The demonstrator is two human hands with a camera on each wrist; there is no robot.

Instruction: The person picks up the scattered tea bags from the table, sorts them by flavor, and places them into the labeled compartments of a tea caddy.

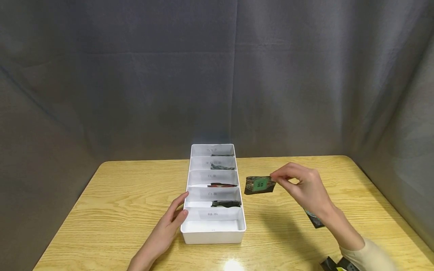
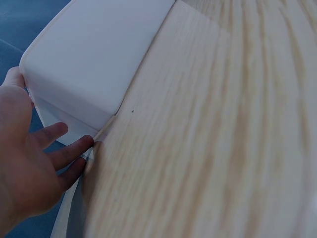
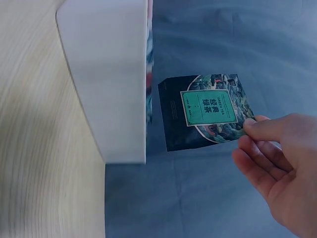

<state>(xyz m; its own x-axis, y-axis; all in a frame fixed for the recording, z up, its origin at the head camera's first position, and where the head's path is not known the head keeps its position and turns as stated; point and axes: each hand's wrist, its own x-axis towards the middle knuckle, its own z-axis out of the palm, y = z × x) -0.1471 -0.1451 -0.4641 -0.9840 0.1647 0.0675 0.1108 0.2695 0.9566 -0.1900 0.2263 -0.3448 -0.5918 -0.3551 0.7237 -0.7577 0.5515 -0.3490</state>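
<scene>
My right hand [image 1: 305,184] pinches a dark green tea sachet [image 1: 259,185] by one corner, in the air to the right of a long white divided box [image 1: 214,238]. The green label on the sachet [image 3: 210,106] reads GREEN TEA in the right wrist view. My left hand [image 1: 167,224] rests against the box's left side near its front, with thumb and fingers touching the wall. Dark sachets [image 1: 226,203] and a red-marked sachet [image 1: 222,184] stand in compartments farther back. The frontmost compartment [image 1: 213,225] holds no sachet.
On the wooden table [image 1: 129,203], another dark sachet [image 1: 316,220] lies partly behind my right forearm. More dark packets [image 1: 329,263] show at the bottom right by the sleeve. A grey curtain [image 1: 162,94] hangs behind the table and along its sides.
</scene>
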